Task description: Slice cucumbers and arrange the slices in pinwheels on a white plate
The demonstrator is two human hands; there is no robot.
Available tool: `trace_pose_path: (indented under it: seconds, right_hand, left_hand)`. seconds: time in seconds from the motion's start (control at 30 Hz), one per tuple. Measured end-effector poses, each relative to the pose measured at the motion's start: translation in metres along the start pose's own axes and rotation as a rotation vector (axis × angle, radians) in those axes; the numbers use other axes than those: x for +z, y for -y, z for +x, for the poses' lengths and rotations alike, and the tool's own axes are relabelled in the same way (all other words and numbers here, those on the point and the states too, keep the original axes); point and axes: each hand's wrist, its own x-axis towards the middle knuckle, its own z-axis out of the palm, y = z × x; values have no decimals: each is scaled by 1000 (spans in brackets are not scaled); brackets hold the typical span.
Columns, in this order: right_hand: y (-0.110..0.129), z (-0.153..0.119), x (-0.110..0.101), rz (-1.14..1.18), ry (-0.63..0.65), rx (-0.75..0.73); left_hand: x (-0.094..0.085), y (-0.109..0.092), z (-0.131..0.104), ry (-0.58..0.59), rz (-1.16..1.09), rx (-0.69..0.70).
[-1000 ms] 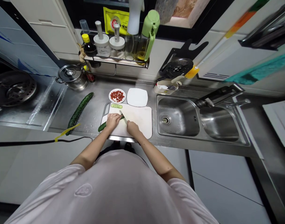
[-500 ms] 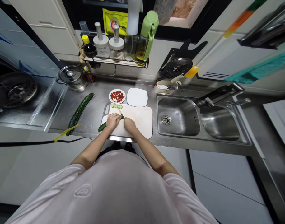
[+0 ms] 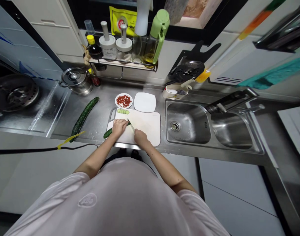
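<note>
A dark green cucumber lies slantwise on the white cutting board, with my left hand closed over its upper part. My right hand grips the handle of a knife, whose blade slants up and left to the cucumber's cut end. Whether the blade touches the cucumber I cannot tell. Several pale green cucumber slices lie in an overlapping row at the board's upper left. Behind the board are a small plate of chopped red pieces and a white square plate.
A second cucumber lies on the steel counter to the left, near a lidded pot. On the right is a double sink with a faucet. A rack of bottles and jars hangs above the counter.
My right hand has moved a little right and down, drawing the knife back with it. My left hand stays on the cucumber, and the slices lie as before.
</note>
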Motion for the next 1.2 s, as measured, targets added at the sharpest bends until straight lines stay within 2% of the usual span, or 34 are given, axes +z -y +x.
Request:
trace_pose_path:
  seconds: [0.3, 0.67, 1.03, 1.2]
  right_hand:
    - [13, 23, -8, 17, -28, -23]
    - [-2, -5, 4, 7, 13, 5]
    - [11, 16, -4, 21, -15, -8]
    - [10, 14, -2, 23, -19, -2]
  left_hand:
    - [0, 0, 1, 4, 3, -10]
    - [-1, -1, 0, 4, -9, -11]
    - [-1, -2, 0, 8, -6, -16]
    - [0, -1, 0, -4, -8, -15]
